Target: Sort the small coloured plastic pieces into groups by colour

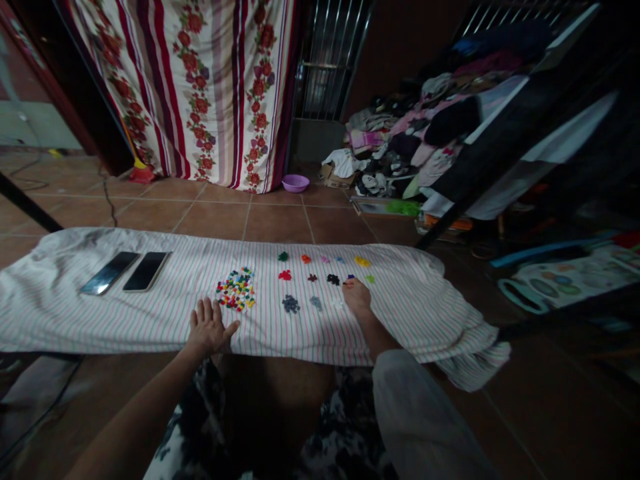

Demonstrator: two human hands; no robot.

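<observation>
My left hand (207, 325) lies flat with spread fingers on the striped cloth, just below a mixed pile of small colourful pieces (236, 291). Over at the sorted piles, my right hand (357, 295) has its fingertips pinched together beside a small dark blue pile (351, 276); whatever they hold is too small to make out. Close to it are a black pile (333, 279), a lime green pile (370, 279) and a white pile (339, 303), partly beside the wrist. Further left sit red pieces (285, 275), brown pieces (312, 278), dark grey pieces (291, 304) and light grey pieces (316, 303).
Along the back are green (283, 256), orange (306, 259), pink (325, 259), light blue (340, 259) and yellow piles (362, 261). Two phones (146, 271) lie at the cloth's left. Beyond, a purple basin (295, 183) and heaped clothes (400, 143) rest on the tiled floor.
</observation>
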